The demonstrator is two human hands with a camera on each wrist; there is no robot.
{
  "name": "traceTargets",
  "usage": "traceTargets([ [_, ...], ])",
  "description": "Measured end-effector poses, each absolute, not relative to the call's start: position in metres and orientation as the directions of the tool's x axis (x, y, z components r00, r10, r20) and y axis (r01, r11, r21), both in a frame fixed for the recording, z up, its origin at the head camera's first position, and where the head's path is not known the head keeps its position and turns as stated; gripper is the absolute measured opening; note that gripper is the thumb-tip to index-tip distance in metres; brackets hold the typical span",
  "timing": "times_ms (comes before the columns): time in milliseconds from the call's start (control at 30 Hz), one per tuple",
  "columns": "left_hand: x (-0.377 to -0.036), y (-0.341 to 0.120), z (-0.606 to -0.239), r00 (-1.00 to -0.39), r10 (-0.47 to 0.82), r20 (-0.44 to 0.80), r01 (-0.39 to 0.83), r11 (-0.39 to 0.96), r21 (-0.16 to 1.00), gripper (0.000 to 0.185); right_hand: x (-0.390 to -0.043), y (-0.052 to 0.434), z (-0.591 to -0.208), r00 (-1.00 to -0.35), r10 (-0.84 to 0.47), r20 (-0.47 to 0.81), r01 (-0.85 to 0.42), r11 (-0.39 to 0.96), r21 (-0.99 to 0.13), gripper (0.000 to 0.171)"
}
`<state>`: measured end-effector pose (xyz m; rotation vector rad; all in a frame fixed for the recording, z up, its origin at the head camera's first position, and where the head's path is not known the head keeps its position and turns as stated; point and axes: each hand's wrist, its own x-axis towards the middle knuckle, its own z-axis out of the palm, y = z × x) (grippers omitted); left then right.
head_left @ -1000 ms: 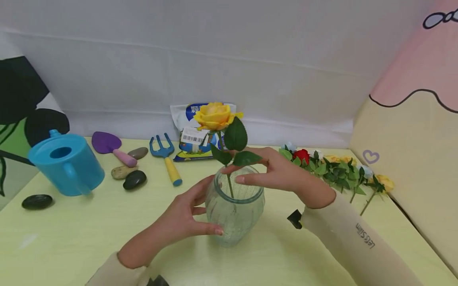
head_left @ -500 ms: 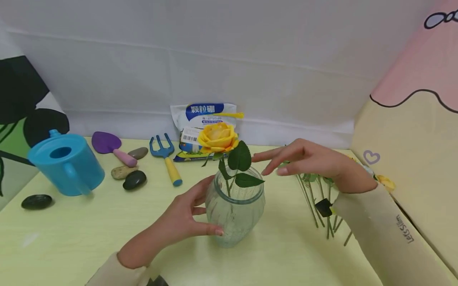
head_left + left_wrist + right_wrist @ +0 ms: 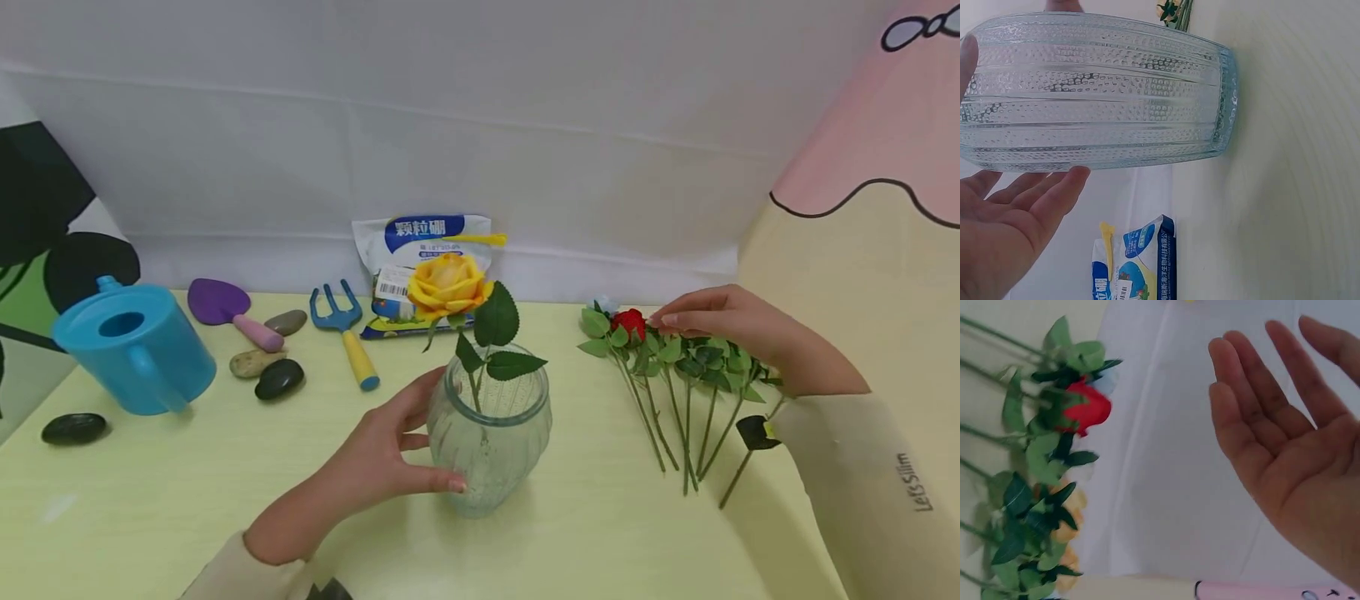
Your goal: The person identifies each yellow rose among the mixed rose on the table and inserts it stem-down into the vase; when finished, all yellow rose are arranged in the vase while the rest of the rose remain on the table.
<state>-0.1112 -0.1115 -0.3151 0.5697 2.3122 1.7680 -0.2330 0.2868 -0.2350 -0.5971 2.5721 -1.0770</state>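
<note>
A ribbed glass vase (image 3: pixel 491 450) stands on the pale yellow table (image 3: pixel 187 500). My left hand (image 3: pixel 420 435) grips its left side, thumb in front and fingers behind; the left wrist view shows the vase (image 3: pixel 1097 94) against my left hand (image 3: pixel 1016 219). A yellow rose (image 3: pixel 447 283) stands in the vase, stem down, leaves above the rim. My right hand (image 3: pixel 678 319) hovers flat over a bunch of roses (image 3: pixel 690 367) lying on the right, fingertips beside a red rose (image 3: pixel 630 321). In the right wrist view my right hand (image 3: pixel 1285 437) is empty, palm spread, near the red rose (image 3: pixel 1088 406).
A blue watering can (image 3: pixel 135 346) stands at the left, with a purple trowel (image 3: pixel 225 304), a blue hand rake (image 3: pixel 341 321) and several stones (image 3: pixel 279 377) behind it. A printed bag (image 3: pixel 431 242) leans on the white back wall. A beige panel (image 3: pixel 862 283) closes the right side.
My right hand let go of the yellow rose, which sank lower into the vase. The hand then moved right to hover over the bunch of roses. My left hand stayed on the vase.
</note>
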Motion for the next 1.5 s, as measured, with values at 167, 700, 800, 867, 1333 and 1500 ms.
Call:
traceTargets([
  [167,-0.110,-0.112,-0.316,-0.910,0.401,0.111,0.208,0.208,0.956,0.101,-0.250,0.322,-0.275,-0.946,-0.240,-0.218,0.030,0.604,-0.797,0.043],
  [700,-0.110,-0.110,-0.315,-0.914,0.396,0.083,0.184,0.224,0.957,0.102,-0.254,0.344,-0.343,-0.924,-0.039,-0.381,0.252,0.687,-0.681,0.031],
  [800,-0.110,-0.110,-0.315,-0.916,0.394,0.078,0.179,0.227,0.957,0.102,-0.255,0.341,-0.349,-0.931,-0.029,-0.364,0.242,0.698,-0.674,0.030],
  [867,-0.110,-0.110,-0.315,-0.916,0.393,0.079,0.179,0.227,0.957,0.102,-0.255,0.338,-0.352,-0.937,-0.018,-0.349,0.233,0.713,-0.661,0.030],
  [1333,-0.110,-0.111,-0.318,-0.912,0.399,0.096,0.190,0.202,0.961,0.102,-0.250,0.337,-0.352,-0.943,-0.028,-0.331,0.213,0.714,-0.666,0.042],
  [1500,-0.110,-0.110,-0.317,-0.910,0.401,0.108,0.204,0.205,0.957,0.101,-0.242,0.346,-0.348,-0.951,-0.048,-0.305,0.227,0.559,-0.798,0.053],
])
